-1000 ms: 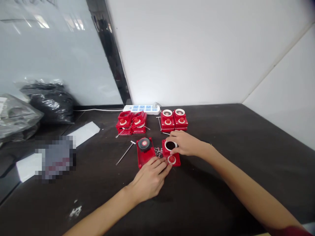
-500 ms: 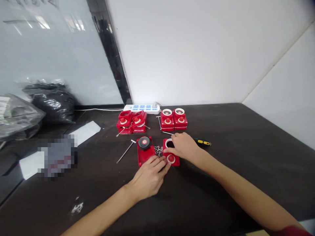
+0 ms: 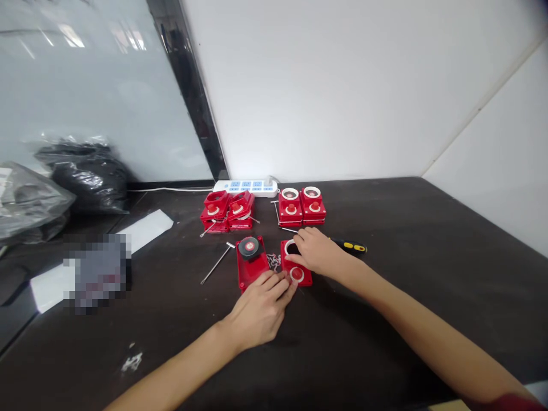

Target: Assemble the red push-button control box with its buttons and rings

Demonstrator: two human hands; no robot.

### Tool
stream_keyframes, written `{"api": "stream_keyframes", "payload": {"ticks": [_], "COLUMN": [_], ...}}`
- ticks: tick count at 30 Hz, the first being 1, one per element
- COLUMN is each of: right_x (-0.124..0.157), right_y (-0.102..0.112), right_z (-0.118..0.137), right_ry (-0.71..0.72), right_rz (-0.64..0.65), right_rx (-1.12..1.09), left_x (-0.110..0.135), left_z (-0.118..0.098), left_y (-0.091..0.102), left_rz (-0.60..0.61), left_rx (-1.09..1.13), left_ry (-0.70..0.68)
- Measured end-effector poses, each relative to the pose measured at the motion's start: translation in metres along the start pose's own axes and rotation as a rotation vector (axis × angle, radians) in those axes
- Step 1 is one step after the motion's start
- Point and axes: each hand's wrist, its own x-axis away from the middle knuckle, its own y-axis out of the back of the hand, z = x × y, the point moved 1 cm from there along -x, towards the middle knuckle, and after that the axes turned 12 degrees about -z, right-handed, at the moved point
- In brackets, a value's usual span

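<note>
My right hand [image 3: 314, 253] lies over a red plastic button plate [image 3: 302, 277], with its fingers across a white-ringed hole [image 3: 291, 248] and its thumb beside a red push button with a white collar [image 3: 297, 274]. My left hand [image 3: 259, 305] rests on the lower corner of a second red plate [image 3: 247, 278], and its fingertips reach the button plate's edge. A round black-and-red disc [image 3: 249, 248] sits on that second plate. A small heap of metal chain [image 3: 274, 262] lies between the plates.
A black-and-yellow screwdriver [image 3: 349, 246] and a T-handle hex key [image 3: 217, 265] lie on the dark table [image 3: 385, 319]. Stacked red button boxes [image 3: 226, 211] [image 3: 302, 206] stand behind, near a white power strip [image 3: 245, 185]. Plastic bags [image 3: 85, 177] lie at the left.
My right hand has shifted slightly left, covering more of the white-ringed hole. The screwdriver now shows clearly behind it. My left hand has barely moved.
</note>
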Motion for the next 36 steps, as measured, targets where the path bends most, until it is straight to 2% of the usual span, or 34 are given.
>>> {"api": "stream_keyframes", "payload": {"ticks": [7,10,12,15,18,21,25,30,33,36], "right_x": [-0.005,-0.004,-0.002,0.003,0.004,0.004,0.006,0.01,0.009,0.008], "right_y": [-0.004,-0.002,0.0,0.003,0.003,0.001,-0.002,-0.007,-0.007,0.0], "right_z": [0.026,0.028,0.023,0.008,-0.009,-0.017,-0.014,-0.007,-0.009,-0.02], "right_ry": [-0.428,-0.499,-0.434,-0.158,-0.029,-0.017,-0.074,-0.064,-0.017,-0.022], "right_rz": [-0.027,-0.04,-0.055,-0.061,-0.021,0.001,0.01,-0.095,-0.125,-0.084], "right_rx": [0.038,0.018,0.018,-0.083,-0.194,-0.227,-0.202,-0.126,-0.063,-0.151], "left_x": [0.001,0.001,0.0,-0.001,-0.002,-0.001,0.002,0.002,0.0,0.001], "left_z": [0.0,0.0,0.0,0.001,0.001,0.001,0.0,0.0,0.001,0.004], "left_y": [-0.001,0.0,0.001,0.002,0.001,0.001,0.001,-0.001,0.0,0.008], "left_rz": [-0.004,-0.024,-0.029,-0.022,-0.015,-0.009,-0.004,-0.024,-0.083,-0.201], "left_rx": [0.001,0.008,0.017,0.032,0.033,0.023,0.01,0.008,0.005,0.012], "left_ry": [0.0,0.004,0.013,0.017,0.011,0.007,0.002,0.012,-0.008,-0.058]}}
